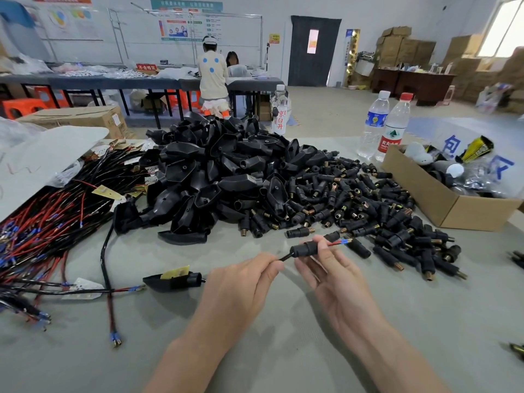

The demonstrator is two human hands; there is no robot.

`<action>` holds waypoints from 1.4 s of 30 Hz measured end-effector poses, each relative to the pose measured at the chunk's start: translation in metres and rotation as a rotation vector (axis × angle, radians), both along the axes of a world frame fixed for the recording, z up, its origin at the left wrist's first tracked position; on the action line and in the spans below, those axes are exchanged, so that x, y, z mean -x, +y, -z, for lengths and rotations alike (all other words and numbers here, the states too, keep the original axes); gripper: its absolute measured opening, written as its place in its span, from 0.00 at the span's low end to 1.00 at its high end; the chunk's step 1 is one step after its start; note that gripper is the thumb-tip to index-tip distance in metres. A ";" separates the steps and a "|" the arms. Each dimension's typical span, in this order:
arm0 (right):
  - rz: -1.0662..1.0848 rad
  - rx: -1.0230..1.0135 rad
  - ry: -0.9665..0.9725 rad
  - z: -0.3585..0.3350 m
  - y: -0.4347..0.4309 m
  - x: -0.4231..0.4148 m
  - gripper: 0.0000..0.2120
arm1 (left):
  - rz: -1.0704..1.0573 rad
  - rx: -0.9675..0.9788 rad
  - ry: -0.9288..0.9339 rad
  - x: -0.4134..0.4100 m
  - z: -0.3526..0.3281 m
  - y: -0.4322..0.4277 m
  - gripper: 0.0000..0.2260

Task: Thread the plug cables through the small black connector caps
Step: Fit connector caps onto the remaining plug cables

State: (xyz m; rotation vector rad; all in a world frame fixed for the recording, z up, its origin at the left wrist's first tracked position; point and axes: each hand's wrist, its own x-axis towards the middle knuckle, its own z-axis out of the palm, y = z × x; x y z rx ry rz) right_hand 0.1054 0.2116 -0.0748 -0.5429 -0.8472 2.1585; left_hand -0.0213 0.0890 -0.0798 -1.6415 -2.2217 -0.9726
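A small black connector cap (pixel 304 248) sits on a black plug cable (pixel 285 257) held just above the table. My left hand (pixel 243 282) pinches the cable at the cap's left end. My right hand (pixel 331 268) grips the cap from the right. Red and black wire ends with a blue terminal (pixel 343 241) stick out past the cap on the right. A heap of loose small caps (pixel 354 202) lies beyond my hands to the right. A bundle of red and black cables (pixel 56 222) lies at the left.
A mound of larger black plug shells (pixel 215 171) fills the table's middle. One shell with a yellow tag and cap (pixel 173 279) lies left of my hands. A cardboard box (pixel 453 202) and three water bottles (pixel 392 129) stand at the right. Two people work at a far bench.
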 end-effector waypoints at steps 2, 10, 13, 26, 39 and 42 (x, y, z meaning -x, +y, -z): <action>-0.057 0.010 0.004 -0.002 0.000 0.000 0.15 | 0.031 0.042 -0.011 0.002 0.001 0.000 0.20; -0.019 -0.045 -0.022 0.000 0.005 -0.003 0.17 | 0.019 0.036 -0.030 0.006 -0.003 -0.003 0.12; 0.005 -0.067 -0.049 0.001 0.004 -0.001 0.15 | 0.023 0.063 -0.016 0.004 -0.004 -0.002 0.09; -0.094 -0.105 -0.071 0.004 -0.008 0.005 0.10 | 0.069 0.089 0.000 -0.005 -0.003 0.004 0.09; 0.015 -0.279 -0.224 0.010 0.009 -0.009 0.11 | -0.022 0.120 -0.052 0.010 0.004 -0.002 0.14; -0.075 -0.360 -0.281 0.012 -0.005 0.002 0.11 | 0.047 0.121 -0.120 0.007 0.008 0.000 0.16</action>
